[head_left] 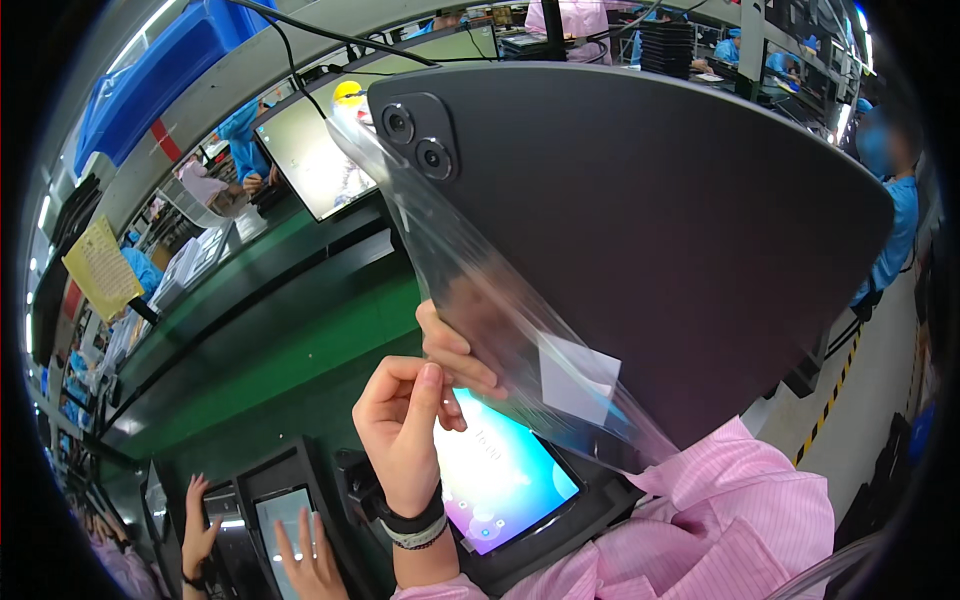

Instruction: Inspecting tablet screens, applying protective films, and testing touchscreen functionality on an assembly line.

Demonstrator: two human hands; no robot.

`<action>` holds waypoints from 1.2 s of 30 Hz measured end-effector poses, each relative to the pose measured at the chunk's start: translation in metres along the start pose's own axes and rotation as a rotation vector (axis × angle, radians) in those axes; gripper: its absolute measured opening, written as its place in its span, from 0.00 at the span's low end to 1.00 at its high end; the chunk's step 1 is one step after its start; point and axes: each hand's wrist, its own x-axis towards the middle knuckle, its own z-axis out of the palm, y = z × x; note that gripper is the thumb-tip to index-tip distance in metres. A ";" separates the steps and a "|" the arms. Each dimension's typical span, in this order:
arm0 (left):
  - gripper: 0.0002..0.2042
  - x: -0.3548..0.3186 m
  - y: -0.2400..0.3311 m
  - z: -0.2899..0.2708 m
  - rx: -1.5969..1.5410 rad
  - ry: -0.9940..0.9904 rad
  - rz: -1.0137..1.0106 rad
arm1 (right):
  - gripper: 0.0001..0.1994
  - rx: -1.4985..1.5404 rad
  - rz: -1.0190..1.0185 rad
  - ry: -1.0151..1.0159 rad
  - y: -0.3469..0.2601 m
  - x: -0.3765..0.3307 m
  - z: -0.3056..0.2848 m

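A large dark grey tablet [640,230] is raised close in front of me, its back and two-lens camera block facing up. Clear plastic film [500,290] hangs loose along its left side, with a white rectangular label [580,378] on it. My left hand [405,425], banded at the wrist, is closed in a pinch at the film's edge. Curled fingers of my right hand [458,350] show at the tablet's left edge, partly behind the film; the tablet hides most of that hand and forearm. Below lies a second tablet [505,475], lit, in a black tray.
At lower left, another person's hands [310,560] are over a device [285,520] in a black holder. A lit monitor [320,150] stands behind the green bench [270,345]. A cable [330,32] crosses above. A person in blue [895,230] is at the right.
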 end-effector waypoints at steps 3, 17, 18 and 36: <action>0.08 0.000 0.002 0.002 -0.041 -0.039 0.027 | 0.18 -0.039 -0.015 0.028 -0.001 -0.001 0.009; 0.09 -0.008 0.003 0.003 -0.109 -0.178 0.006 | 0.18 -0.076 -0.160 0.164 -0.024 -0.009 -0.003; 0.10 -0.007 0.003 0.003 -0.095 -0.181 0.017 | 0.18 -0.088 -0.166 0.191 -0.026 -0.010 -0.006; 0.12 -0.012 0.044 -0.049 -0.178 -0.010 0.263 | 0.16 -0.974 -0.042 0.796 -0.050 -0.044 -0.018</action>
